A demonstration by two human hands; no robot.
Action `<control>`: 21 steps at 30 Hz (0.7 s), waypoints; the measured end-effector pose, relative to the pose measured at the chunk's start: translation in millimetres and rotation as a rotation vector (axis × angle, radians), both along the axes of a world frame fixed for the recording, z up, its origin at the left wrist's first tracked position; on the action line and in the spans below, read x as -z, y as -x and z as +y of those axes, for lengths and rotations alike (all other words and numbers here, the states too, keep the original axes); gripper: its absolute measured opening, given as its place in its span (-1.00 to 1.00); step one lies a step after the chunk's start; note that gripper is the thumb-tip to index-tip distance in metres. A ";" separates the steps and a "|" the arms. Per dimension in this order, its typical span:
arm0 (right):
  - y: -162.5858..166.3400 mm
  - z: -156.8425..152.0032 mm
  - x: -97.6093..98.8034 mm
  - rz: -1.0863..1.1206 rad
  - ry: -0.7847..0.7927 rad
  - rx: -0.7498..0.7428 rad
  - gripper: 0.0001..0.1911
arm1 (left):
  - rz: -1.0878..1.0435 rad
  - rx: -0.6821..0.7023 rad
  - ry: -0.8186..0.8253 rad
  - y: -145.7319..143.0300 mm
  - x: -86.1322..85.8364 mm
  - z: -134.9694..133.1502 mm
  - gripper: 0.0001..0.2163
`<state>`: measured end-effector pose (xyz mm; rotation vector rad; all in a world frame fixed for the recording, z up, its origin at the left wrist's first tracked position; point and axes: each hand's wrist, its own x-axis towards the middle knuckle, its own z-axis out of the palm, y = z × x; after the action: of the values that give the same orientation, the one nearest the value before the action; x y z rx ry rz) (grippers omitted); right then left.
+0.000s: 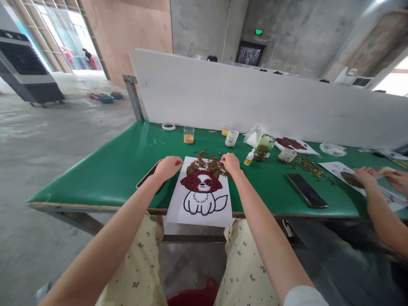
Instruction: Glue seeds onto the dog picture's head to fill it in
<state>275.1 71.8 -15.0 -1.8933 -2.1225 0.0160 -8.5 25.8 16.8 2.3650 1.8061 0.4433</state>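
Observation:
On the green table, a white sheet of paper point(175, 208) overhangs the front edge. It bears a black-outlined cartoon animal whose head is covered in dark red beans point(191, 183), with green ones in the ears. Loose red and green beans point(207, 159) lie over and beyond the paper's top. My left hand point(168, 167) is closed, fingertips together beside the paper's upper left corner, above a phone point(148, 175). Any small thing between those fingertips is hidden. My right hand point(230, 163) is pinched at the right side of the bean pile; what it holds is too small to see.
Behind stand a cup of yellow kernels point(189, 136), a white cup point(231, 138), a glue bottle point(249, 157) and a tipped green jar point(264, 148). A second phone point(306, 190) lies to the right, near a co-worker's hands point(366, 175). A white partition point(255, 97) borders the table's back.

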 end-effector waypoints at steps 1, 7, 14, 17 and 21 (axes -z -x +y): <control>1.0 -0.4 -1.1 0.008 -0.004 -0.001 -0.89 | 0.005 0.002 0.000 0.1 0.1 -0.2 -0.74; 16.1 -17.9 -17.0 0.094 -0.025 -0.113 -0.89 | -0.016 0.003 0.007 0.8 -0.3 0.2 -0.75; 40.1 -72.5 -22.1 0.223 0.101 -0.468 -0.94 | -0.024 -0.017 0.033 2.1 -3.4 -1.4 -0.75; 41.0 -89.9 -20.3 0.240 0.146 -0.516 -0.95 | -0.028 -0.016 0.028 2.2 -5.3 -2.8 -0.75; 35.4 -102.3 -20.5 0.205 0.099 -0.512 -0.93 | -0.029 -0.009 0.031 2.8 -5.9 -2.5 -0.74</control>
<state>239.8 -30.4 5.5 -1.2776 -2.4264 0.4093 -11.3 23.4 22.7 2.3189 1.7980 0.4454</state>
